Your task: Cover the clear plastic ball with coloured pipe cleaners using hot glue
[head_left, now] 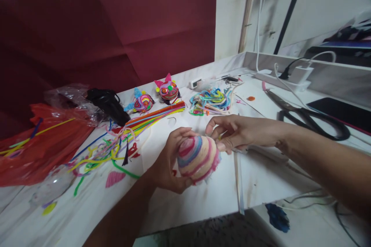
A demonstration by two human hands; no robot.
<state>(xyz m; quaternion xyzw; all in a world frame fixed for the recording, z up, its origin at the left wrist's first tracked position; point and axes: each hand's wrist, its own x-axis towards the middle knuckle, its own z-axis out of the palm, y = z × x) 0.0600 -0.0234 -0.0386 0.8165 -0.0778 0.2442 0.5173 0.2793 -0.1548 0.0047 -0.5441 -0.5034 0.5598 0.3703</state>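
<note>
A ball wrapped in bands of pink, cream and blue fuzzy strands [198,159] is held above a white sheet at the middle of the table. My left hand [174,162] is closed around its left side, thumb underneath and fingers over the top. At its upper right, my right hand [227,133] has its fingers bent together against the ball's edge. Whatever sits between those fingertips is too small or hidden to make out. Just below my right hand, a thin pale strip [239,185] lies on the table.
Pipe cleaners [156,115] lie in a bundle behind the ball, with a tangled pile [211,100] to their right. Two decorated balls [168,90] stand farther back. Large scissors [307,115], a phone [342,114] and a power strip [290,81] are at right. A glue gun [108,104] and red plastic [55,139] lie left.
</note>
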